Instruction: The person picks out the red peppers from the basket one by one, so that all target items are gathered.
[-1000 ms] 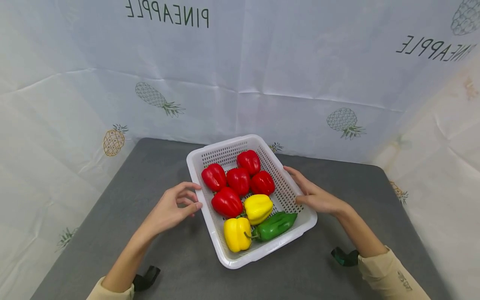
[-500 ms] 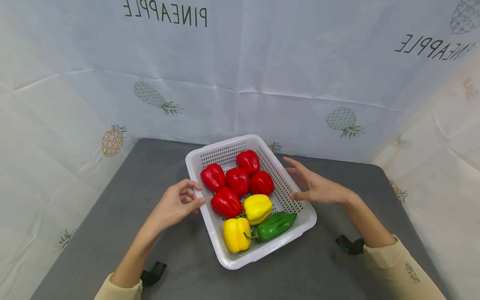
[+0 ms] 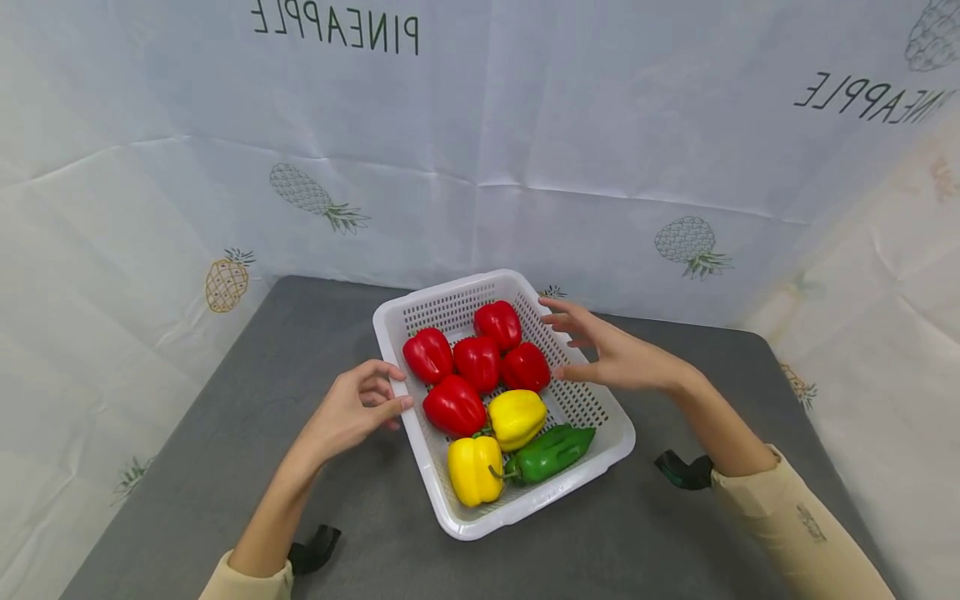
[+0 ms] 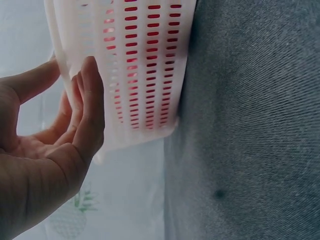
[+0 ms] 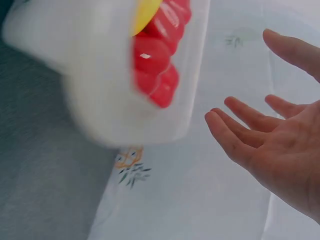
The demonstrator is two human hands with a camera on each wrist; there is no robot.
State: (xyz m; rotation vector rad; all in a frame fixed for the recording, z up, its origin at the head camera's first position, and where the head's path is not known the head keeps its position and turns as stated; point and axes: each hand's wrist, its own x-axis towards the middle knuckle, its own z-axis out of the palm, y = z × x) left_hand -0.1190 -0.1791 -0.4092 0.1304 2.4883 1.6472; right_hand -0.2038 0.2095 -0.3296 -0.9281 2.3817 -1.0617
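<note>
A white perforated plastic basket point(image 3: 517, 515) sits at an angle on the grey table. It holds several red bell peppers point(image 3: 454, 406), two yellow bell peppers point(image 3: 476, 471) and a long green pepper point(image 3: 553, 453). At its left rim, my left hand point(image 3: 347, 417) pinches the edge. The left wrist view shows the thumb at the rim and the curled fingers point(image 4: 91, 100) against the outer wall. My right hand point(image 3: 626, 354) hovers over the basket's right side, fingers spread and holding nothing. Its thumb overlaps the rightmost red pepper point(image 3: 525, 367) in the head view.
Behind the grey table point(image 3: 322, 325) hangs a pale curtain point(image 3: 480, 125) printed with pineapples. A dark strap point(image 3: 315, 550) is by the left forearm, and another dark strap point(image 3: 684, 471) by the right forearm.
My right hand has let go of the basket's right rim, lifted, and moved left over the peppers. The left hand has stayed at the left rim, and the basket has not moved.
</note>
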